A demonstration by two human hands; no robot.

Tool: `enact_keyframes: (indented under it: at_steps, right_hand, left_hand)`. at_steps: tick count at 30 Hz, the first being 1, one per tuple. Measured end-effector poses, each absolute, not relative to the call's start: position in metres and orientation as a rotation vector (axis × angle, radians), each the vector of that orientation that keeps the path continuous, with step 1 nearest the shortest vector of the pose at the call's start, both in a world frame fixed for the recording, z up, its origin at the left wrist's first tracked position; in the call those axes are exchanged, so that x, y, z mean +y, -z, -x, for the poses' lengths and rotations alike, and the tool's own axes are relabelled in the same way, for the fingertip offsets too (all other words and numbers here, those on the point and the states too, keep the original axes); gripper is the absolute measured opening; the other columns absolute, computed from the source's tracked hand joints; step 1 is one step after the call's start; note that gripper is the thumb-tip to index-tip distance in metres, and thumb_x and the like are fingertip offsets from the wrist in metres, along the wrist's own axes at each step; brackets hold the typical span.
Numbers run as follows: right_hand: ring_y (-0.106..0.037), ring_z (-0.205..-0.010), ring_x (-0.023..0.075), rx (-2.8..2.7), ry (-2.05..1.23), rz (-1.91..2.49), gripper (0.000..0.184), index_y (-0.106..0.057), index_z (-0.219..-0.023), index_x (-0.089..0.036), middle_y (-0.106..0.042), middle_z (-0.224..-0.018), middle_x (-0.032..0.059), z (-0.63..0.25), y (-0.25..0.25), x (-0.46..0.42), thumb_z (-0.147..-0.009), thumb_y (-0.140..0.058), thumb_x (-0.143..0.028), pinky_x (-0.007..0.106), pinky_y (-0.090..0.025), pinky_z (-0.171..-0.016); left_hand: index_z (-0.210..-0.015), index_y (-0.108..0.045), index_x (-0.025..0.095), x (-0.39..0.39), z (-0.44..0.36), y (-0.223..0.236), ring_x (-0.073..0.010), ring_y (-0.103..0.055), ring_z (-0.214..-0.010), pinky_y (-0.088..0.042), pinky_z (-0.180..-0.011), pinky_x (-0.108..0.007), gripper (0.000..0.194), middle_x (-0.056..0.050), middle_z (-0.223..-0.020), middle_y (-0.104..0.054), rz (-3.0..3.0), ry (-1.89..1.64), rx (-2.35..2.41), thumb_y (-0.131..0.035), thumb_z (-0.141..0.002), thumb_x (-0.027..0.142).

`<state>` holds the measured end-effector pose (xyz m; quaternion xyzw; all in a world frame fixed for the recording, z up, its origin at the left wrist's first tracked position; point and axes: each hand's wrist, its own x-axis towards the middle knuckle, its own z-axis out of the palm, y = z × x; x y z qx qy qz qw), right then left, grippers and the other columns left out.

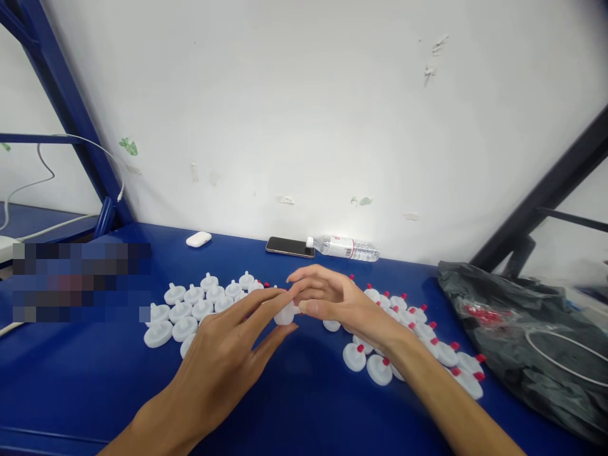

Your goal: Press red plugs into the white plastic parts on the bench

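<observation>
Between my two hands, above the blue table, is a white plastic nozzle lid, a round disc with a short stem. My left hand pinches the disc with its thumb below and fingers above. From the other side my right hand closes its thumb and fingertips at the stem, which they partly hide. Several plain white nozzle lids stand stem-up on the left, some behind my left hand. Under and beyond my right forearm lie several similar lids with red tips.
Against the wall lie a black phone, a clear water bottle and a white earbud case. A dark plastic bag covers the right side, with a clear bag of small red pieces on it. Blue frame posts rise at left.
</observation>
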<state>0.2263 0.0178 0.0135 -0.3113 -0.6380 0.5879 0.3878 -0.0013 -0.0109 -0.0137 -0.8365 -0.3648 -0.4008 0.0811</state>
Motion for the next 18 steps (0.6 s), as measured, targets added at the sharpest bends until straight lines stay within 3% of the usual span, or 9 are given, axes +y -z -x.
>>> enact_keyframes:
  at_steps: [3,5,7,12,18]
  right_hand:
    - [-0.066,-0.122,0.0223,-1.637,-1.676,0.669,0.054,-0.062,-0.135,-0.032,-0.069,-0.132,0.0066,-0.226,-0.015,0.013,-0.085,-0.082,-0.036,0.038,-0.054,-0.101]
    - [-0.063,-0.128,0.0247,-1.648,-1.763,0.622,0.057,-0.059,-0.140,-0.033,-0.067,-0.136,0.0077,-0.223,-0.014,0.011,-0.087,-0.080,-0.037,0.041,-0.053,-0.104]
    - [-0.065,-0.124,0.0245,-1.639,-1.764,0.643,0.053,-0.061,-0.138,-0.031,-0.070,-0.129,0.0075,-0.219,-0.011,0.009,-0.089,-0.079,-0.036,0.042,-0.053,-0.104]
    - [-0.075,-0.094,0.0163,-1.596,-1.738,0.560,0.046,-0.063,-0.136,-0.026,-0.075,-0.094,0.0008,-0.209,0.000,0.010,-0.092,-0.077,-0.031,0.032,-0.058,-0.089]
    - [-0.074,-0.085,0.0126,-1.612,-1.711,0.560,0.041,-0.066,-0.132,-0.025,-0.076,-0.092,0.0002,-0.208,0.000,0.009,-0.092,-0.076,-0.024,0.022,-0.057,-0.076]
  left_hand:
    - [-0.132,-0.058,0.029,-0.012,0.001,0.011,-0.0141,-0.075,-0.091,-0.056,-0.060,-0.022,0.030,-0.001,-0.124,-0.071,2.537,1.204,-1.016,-0.061,-0.102,0.029]
    - [-0.131,-0.056,0.030,-0.011,0.000,0.010,-0.0137,-0.075,-0.093,-0.056,-0.060,-0.021,0.028,-0.002,-0.124,-0.070,2.570,1.184,-0.959,-0.059,-0.103,0.027]
    - [-0.131,-0.056,0.029,-0.010,-0.002,0.010,-0.0137,-0.076,-0.092,-0.056,-0.060,-0.022,0.026,-0.002,-0.123,-0.070,2.569,1.165,-0.916,-0.056,-0.105,0.026]
    - [-0.126,-0.059,0.026,-0.009,-0.004,0.011,-0.0105,-0.072,-0.065,-0.054,-0.051,-0.025,0.022,-0.001,-0.116,-0.073,2.555,1.150,-0.886,-0.053,-0.106,0.029]
    - [-0.125,-0.060,0.026,-0.012,-0.004,0.010,-0.0097,-0.073,-0.065,-0.053,-0.051,-0.024,0.020,0.000,-0.113,-0.074,2.594,1.160,-0.873,-0.052,-0.107,0.030]
